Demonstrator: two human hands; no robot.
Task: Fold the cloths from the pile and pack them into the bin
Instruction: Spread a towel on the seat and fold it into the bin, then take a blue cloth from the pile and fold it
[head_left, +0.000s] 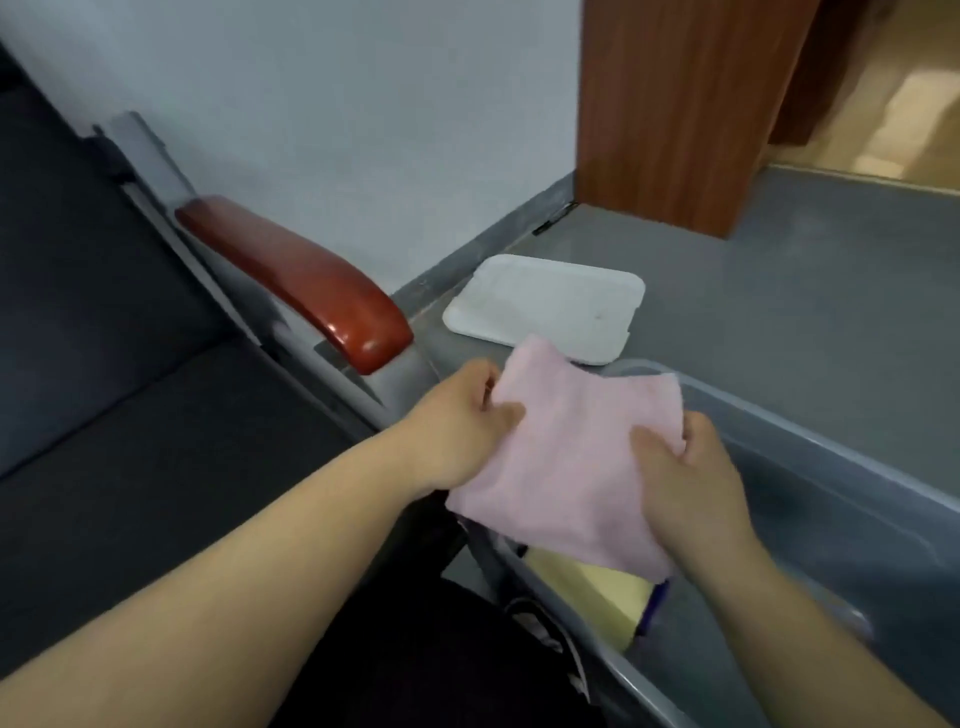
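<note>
Pink cloth (566, 447) between left hand (457, 431) and right hand (691, 483) — seemingly over bin (831, 483)

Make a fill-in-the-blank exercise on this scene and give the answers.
1. The left hand and the right hand grip the held cloth, whose colour is ____.
2. The packed cloth lying in the bin is ____ in colour.
3. The white lid lies flat on the ____, beyond the bin.
Missing words: pink; yellow; floor.
</note>
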